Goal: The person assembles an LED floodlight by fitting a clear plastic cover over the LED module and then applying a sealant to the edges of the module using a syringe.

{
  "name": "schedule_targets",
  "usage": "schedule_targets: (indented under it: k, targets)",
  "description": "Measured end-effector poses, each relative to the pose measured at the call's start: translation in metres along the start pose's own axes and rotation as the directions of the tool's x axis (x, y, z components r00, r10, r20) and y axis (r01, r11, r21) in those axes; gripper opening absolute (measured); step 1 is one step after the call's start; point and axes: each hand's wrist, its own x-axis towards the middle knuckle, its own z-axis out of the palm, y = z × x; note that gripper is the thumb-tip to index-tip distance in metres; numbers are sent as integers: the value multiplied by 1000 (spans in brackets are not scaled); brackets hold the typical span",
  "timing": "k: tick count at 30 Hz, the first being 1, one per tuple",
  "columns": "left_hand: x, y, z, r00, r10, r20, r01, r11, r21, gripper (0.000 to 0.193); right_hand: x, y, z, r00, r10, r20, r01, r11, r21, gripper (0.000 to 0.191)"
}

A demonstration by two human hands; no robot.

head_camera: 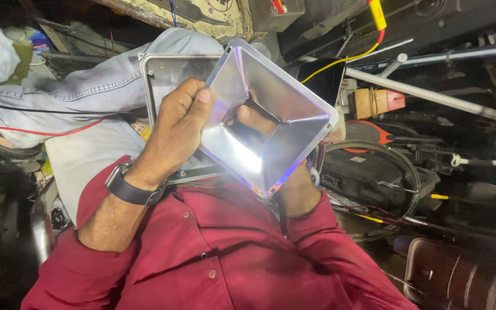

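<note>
Head view: left hand [176, 129] grips shiny reflector [285, 109] (fingers curled).

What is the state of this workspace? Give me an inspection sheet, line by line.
Surface: no bench seen; the work is held over a lap in blue jeans.
Job's things: silver reflector, funnel-shaped with a square opening in the middle, tilted; grey metal housing behind it.
Clutter: white tube, black device, orange-and-black tool.
Hands: left hand, wearing a dark wristwatch, grips the reflector's edge with the thumb on the rim; right hand is mostly hidden behind it, with a finger showing through the opening.
Cables: red cable and yellow cable, both loose.
Surroundings: dim, crowded workshop.
</note>
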Motion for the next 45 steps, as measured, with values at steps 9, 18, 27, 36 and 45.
schedule_targets:
  k: [9,18,27,36,45]
  targets:
    - [9,26,-6,993,94,65,-97,994,50,33,11,13,-7,1000,2,-20,0,998,65,49]
    - [13,30,-2,992,67,109,-60,996,-64,34,11,28,-13,1000,9,-17,-8,999,45,50]
    - [9,15,-2,994,35,107,-15,983,-185,32,13,47,-25,999,8,-42,-7,1000,25,47]
    - [11,11,-4,984,174,27,-175,984,38,42,17,49,-28,999,-26,-45,26,1000,4,44]
    - [14,10,5,986,168,24,-168,986,-2,46,21,67,-41,998,63,-4,-62,991,116,41]
